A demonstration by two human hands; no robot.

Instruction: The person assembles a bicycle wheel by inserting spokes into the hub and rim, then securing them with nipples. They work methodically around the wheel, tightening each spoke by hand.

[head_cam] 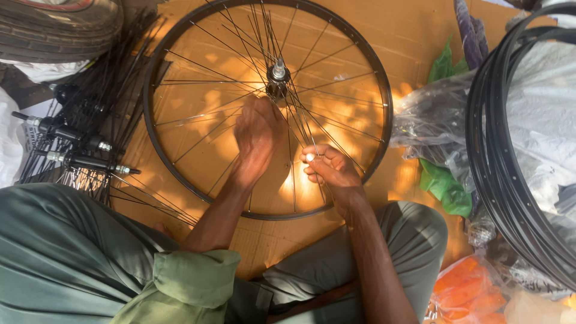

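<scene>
A sheet of brown corrugated cardboard covers the floor across the middle of the frame, and on it, centre and upper centre, lies the black metal bicycle wheel rim with its thin steel spokes fanning out from a silver-tipped black hub. Many spokes already run from hub to rim on the upper and left sides, though they look loose and unevenly spaced — several cross at odd angles, and near the hub a bundle stands bunched together rather than laid out. By that showing the lacing seems partly done, with spokes left to seat at the rim and the tightening yet to come.

At the right edge a stack of bare black rims leans over clear plastic bags, with green plastic below and an orange packet at lower right. At upper left lie worn tyres, and beneath them a heap of loose black spokes with several spare axle hubs.

The person sits at the bottom of the frame in grey-green clothing. The left hand reaches in among the spokes just below the hub, fingers curled around them; what exactly it grips I cannot tell. The right hand, lower right of the hub inside the rim, has its fingers pinched closed on a spoke, a small bright point — perhaps a nipple — at the fingertips.
</scene>
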